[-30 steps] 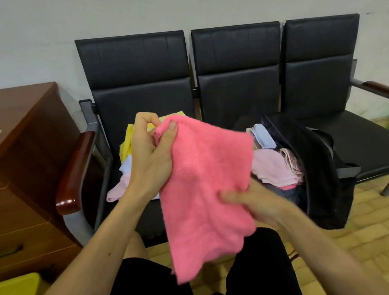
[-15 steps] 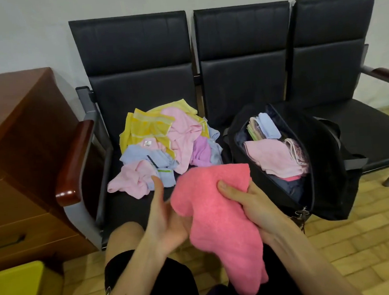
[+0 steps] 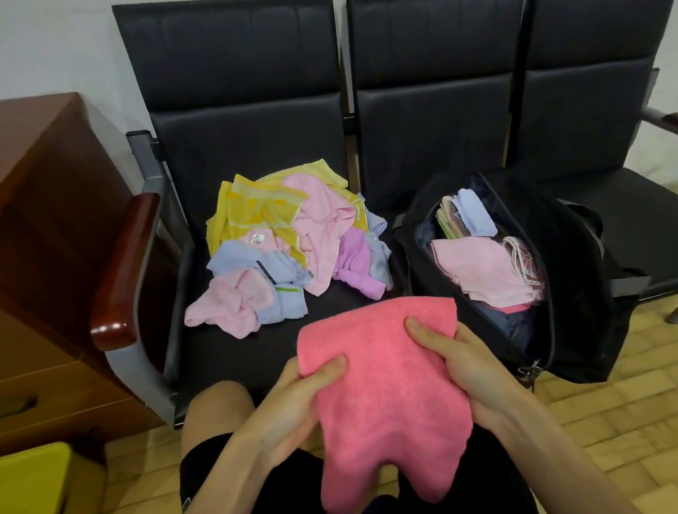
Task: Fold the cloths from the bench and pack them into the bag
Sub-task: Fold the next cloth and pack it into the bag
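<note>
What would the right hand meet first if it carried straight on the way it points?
The right hand grips the pink towel, so it meets that first. Past it, the hand aims up-left at the cloth pile on the bench, likely the purple cloth; depth is unclear.

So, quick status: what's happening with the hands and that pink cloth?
Left hand and right hand both grip the pink cloth, lower end hanging. Bag open on bench, partly packed. Cloth pile beside it, unfolded. Path clear.
</note>
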